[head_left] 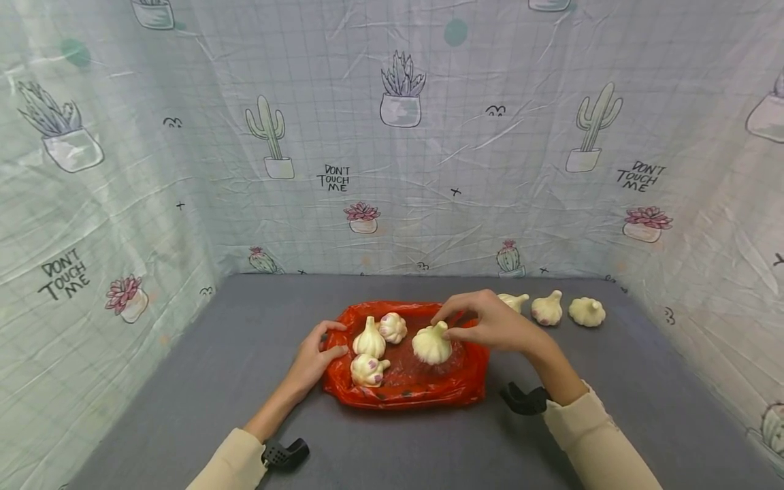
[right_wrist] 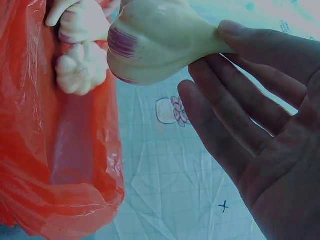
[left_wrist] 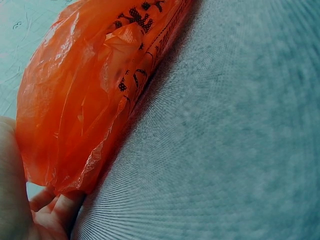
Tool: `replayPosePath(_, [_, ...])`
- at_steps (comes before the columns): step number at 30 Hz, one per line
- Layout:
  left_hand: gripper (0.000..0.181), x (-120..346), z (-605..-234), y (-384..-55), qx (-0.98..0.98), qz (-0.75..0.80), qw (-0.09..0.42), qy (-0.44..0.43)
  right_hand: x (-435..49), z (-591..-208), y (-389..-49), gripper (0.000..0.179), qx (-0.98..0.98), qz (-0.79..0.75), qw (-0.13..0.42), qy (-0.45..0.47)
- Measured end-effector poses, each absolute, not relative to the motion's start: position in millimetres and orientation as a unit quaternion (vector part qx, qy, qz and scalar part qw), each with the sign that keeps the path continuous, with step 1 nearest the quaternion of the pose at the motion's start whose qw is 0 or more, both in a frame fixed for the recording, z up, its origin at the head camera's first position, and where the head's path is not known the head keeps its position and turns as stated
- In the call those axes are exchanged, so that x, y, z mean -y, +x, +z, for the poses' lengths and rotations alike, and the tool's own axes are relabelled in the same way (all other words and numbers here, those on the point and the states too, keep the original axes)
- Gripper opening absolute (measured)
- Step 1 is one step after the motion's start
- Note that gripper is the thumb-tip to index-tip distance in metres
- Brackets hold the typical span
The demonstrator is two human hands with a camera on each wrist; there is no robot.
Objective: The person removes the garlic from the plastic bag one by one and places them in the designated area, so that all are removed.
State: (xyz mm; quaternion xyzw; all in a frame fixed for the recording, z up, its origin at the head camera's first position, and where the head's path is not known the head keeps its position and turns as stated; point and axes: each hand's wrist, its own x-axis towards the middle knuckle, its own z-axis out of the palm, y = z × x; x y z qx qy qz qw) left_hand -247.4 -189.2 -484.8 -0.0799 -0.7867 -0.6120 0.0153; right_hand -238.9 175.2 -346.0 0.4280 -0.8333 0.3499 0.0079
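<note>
My right hand (head_left: 484, 320) pinches a garlic bulb (head_left: 432, 344) by its stem, between thumb and fingertips, above the right part of a red plastic bag (head_left: 422, 396). In the right wrist view this garlic bulb (right_wrist: 150, 42) hangs clear of the bag, its purple streaks showing. My left hand (head_left: 315, 357) holds the bag's left edge between thumb and fingers. Inside the bag's left part lie an upright garlic bulb (head_left: 369, 340), another bulb (head_left: 393, 328) behind it and a tilted bulb (head_left: 369, 371) in front. The left wrist view shows the bag's crinkled side (left_wrist: 75, 110) with dark print.
On the grey table (head_left: 245, 354), right of the bag, a row of garlic bulbs includes a partly hidden one (head_left: 513, 301), an upright one (head_left: 547, 309) and a rightmost one (head_left: 586, 312). A patterned sheet (head_left: 429, 177) stands behind and at both sides.
</note>
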Motion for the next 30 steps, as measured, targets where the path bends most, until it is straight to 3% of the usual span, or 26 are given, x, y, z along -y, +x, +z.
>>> replayPosePath(30, [0.038,188,-485,-247,0.784,-0.616,0.017,-0.075,-195,-337,-241,0.020,0.837,0.367,0.030,0.405])
